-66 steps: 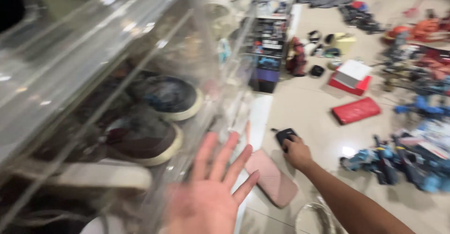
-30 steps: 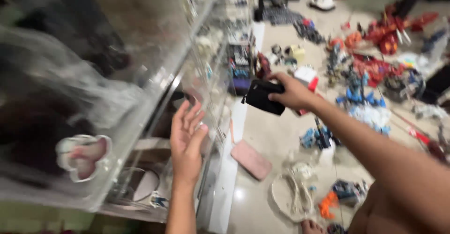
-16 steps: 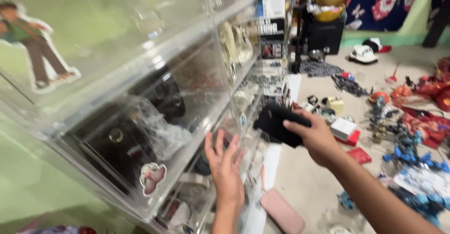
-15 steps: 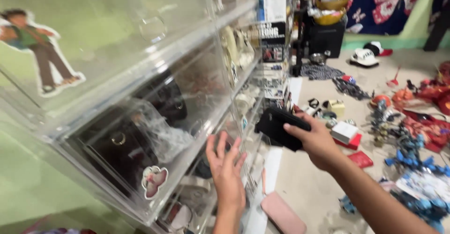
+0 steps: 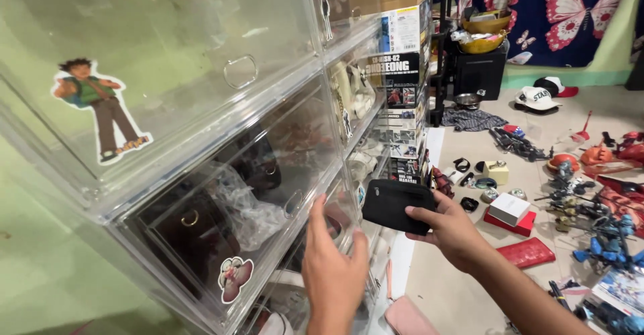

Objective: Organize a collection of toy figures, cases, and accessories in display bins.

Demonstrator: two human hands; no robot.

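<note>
- Presently, the right hand (image 5: 451, 231) pinches a flat black fabric pouch (image 5: 396, 205) by its lower corner, thumb on top, fingers underneath; the pouch hangs in the air just right of the stack of clear acrylic drawer boxes (image 5: 201, 140).
- The left hand (image 5: 333, 268) lies spread, fingers straight, flat against the front panel of the stack's middle drawer, near its small metal ring pull (image 5: 293, 203). It holds nothing.
- Judged step: the drawer front is being handled while the pouch waits beside it. The front looks shut; whether it has begun to give, I cannot tell.
- Judged requirement: the panel would have to swing or slide clear before the pouch could pass inside.
- Contents, middle drawer: a dark bag with a gold ring (image 5: 191, 231) and crumpled clear plastic wrap (image 5: 245, 204).
- Top drawer: contents not discernible; a cartoon figure sticker (image 5: 100, 110) sits on its front.
- Floor right of the stack: scattered toy robot parts (image 5: 590, 221) and a red flat case (image 5: 528, 252).
</note>
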